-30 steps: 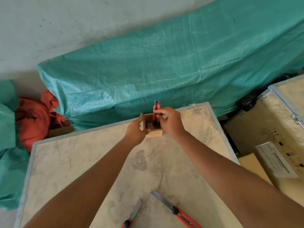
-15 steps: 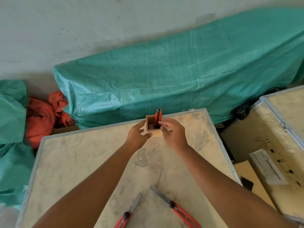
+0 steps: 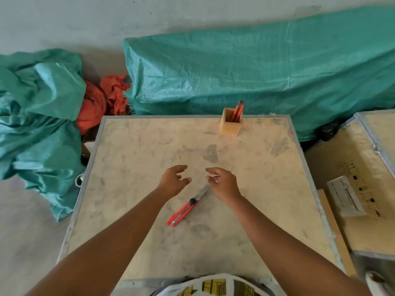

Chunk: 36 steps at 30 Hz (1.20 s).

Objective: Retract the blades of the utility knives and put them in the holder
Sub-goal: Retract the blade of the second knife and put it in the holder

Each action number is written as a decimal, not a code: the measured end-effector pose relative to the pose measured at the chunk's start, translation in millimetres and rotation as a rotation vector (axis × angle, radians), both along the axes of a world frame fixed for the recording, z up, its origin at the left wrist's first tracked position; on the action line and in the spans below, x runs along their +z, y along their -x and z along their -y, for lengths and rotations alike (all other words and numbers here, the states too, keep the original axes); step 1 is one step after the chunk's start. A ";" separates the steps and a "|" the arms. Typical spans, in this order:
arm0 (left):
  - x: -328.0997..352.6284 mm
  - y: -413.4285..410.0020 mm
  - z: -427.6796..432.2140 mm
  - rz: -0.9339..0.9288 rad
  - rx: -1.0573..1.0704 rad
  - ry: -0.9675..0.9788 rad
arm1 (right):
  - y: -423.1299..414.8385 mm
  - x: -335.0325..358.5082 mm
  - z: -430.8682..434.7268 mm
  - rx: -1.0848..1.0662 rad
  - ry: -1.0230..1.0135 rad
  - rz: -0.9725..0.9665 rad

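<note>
Both hands hover empty over the middle of the pale tabletop [image 3: 267,189], the left hand [image 3: 174,181] and the right hand [image 3: 223,183] each with fingers loosely curled and spread, holding nothing. Between and just below them lies a red utility knife [image 3: 186,207] flat on the surface, its blade extended toward the right hand. Well apart, near the far edge, stands the wooden holder [image 3: 231,124], with red knives [image 3: 238,113] upright inside it, leaning toward its right side.
</note>
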<state>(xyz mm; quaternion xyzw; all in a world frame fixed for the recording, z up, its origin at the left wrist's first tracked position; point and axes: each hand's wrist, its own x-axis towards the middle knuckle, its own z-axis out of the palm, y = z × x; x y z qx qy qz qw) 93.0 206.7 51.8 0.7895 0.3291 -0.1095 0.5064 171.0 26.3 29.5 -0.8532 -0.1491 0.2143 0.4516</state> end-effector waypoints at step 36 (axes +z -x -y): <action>-22.6 113.5 28.2 0.190 -0.035 0.195 | 61.6 10.5 -13.1 -0.130 -0.131 -0.465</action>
